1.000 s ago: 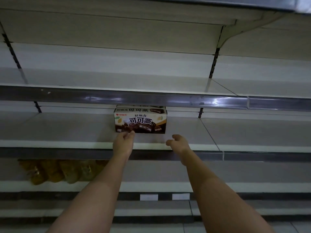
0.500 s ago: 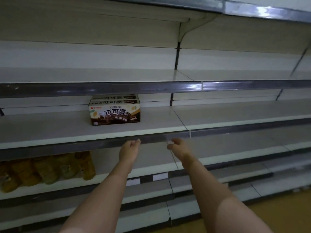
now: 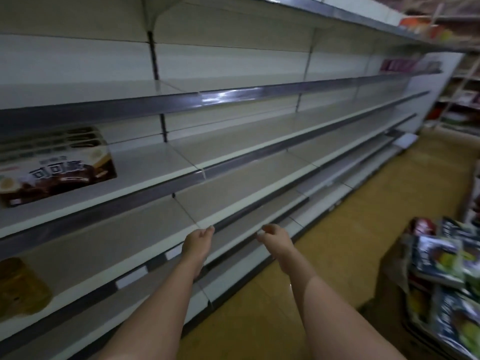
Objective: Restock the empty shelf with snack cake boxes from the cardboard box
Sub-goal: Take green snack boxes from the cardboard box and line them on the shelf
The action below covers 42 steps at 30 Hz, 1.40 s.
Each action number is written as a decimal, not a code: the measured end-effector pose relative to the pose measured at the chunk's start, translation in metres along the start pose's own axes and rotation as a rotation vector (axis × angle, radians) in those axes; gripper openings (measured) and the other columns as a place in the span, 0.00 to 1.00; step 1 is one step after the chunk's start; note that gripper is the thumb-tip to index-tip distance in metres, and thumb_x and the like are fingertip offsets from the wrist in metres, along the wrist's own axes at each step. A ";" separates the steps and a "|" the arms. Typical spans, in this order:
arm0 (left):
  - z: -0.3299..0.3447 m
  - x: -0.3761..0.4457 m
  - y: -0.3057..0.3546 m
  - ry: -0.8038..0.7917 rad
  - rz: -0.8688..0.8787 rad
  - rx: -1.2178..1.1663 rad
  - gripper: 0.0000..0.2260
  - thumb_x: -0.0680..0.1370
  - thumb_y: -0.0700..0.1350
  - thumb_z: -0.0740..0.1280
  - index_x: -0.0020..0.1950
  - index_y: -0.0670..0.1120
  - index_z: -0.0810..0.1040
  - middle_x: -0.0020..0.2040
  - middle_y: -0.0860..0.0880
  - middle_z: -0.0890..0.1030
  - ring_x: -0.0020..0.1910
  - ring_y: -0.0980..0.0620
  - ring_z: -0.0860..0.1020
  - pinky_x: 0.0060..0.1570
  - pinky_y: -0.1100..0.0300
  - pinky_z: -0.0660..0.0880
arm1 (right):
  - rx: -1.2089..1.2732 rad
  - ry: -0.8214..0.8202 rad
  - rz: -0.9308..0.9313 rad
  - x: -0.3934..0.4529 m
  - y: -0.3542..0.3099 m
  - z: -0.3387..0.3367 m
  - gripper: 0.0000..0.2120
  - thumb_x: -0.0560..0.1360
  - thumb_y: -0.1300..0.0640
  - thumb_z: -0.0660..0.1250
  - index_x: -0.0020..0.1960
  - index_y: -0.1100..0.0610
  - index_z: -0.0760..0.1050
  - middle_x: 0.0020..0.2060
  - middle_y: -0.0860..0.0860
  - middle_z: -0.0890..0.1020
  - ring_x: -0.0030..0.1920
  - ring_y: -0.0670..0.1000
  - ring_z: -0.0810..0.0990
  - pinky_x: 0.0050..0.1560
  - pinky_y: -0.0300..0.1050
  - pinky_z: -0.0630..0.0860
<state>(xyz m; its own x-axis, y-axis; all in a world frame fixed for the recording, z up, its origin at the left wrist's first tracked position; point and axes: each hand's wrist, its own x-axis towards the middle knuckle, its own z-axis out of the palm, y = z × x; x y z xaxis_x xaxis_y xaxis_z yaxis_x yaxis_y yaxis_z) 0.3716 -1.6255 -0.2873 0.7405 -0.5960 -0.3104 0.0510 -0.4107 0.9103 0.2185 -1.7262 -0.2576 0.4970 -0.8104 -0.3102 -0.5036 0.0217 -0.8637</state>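
Both arms stretched fwd, left hand (image 3: 198, 239) & right hand (image 3: 273, 236) loosely curled, holding nothing, snack cake box (image 3: 55, 168) on shelf (image 3: 145, 175) at 10 o'clock, cardboard box (image 3: 397, 276) w/ packs at 4 o'clock

A single head-worn view is given, aimed forward and down along the shelving (image 3: 233, 162), which is seen close at left and receding rightward.

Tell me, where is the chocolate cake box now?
The snack cake box sits on the shelf at far left, above both empty hands, beside nothing else.
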 end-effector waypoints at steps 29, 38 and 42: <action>0.455 -0.172 0.030 -0.614 -0.035 0.290 0.23 0.82 0.54 0.57 0.70 0.41 0.69 0.65 0.42 0.75 0.65 0.43 0.71 0.58 0.52 0.69 | 0.276 0.569 0.424 -0.105 0.273 -0.392 0.21 0.77 0.60 0.63 0.70 0.59 0.67 0.67 0.56 0.71 0.64 0.56 0.71 0.60 0.48 0.68; 0.523 -0.171 0.031 -0.712 -0.042 0.349 0.23 0.82 0.54 0.57 0.72 0.42 0.68 0.70 0.42 0.71 0.68 0.41 0.69 0.65 0.50 0.67 | 0.270 0.541 0.508 -0.083 0.312 -0.426 0.20 0.79 0.60 0.62 0.70 0.61 0.65 0.66 0.58 0.71 0.65 0.57 0.70 0.65 0.51 0.67; 0.549 -0.160 0.022 -0.758 -0.061 0.390 0.27 0.81 0.56 0.57 0.77 0.44 0.58 0.75 0.44 0.62 0.73 0.42 0.63 0.69 0.48 0.63 | 0.261 0.524 0.569 -0.067 0.327 -0.428 0.23 0.79 0.59 0.62 0.72 0.60 0.61 0.68 0.57 0.68 0.66 0.57 0.69 0.64 0.49 0.67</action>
<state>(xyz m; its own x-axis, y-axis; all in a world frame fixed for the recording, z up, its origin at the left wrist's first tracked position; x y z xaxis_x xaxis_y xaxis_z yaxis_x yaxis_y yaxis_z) -0.1138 -1.9177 -0.3674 0.0888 -0.8088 -0.5814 -0.2609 -0.5822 0.7700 -0.2823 -1.9153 -0.3491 -0.2127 -0.8016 -0.5588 -0.3661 0.5956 -0.7150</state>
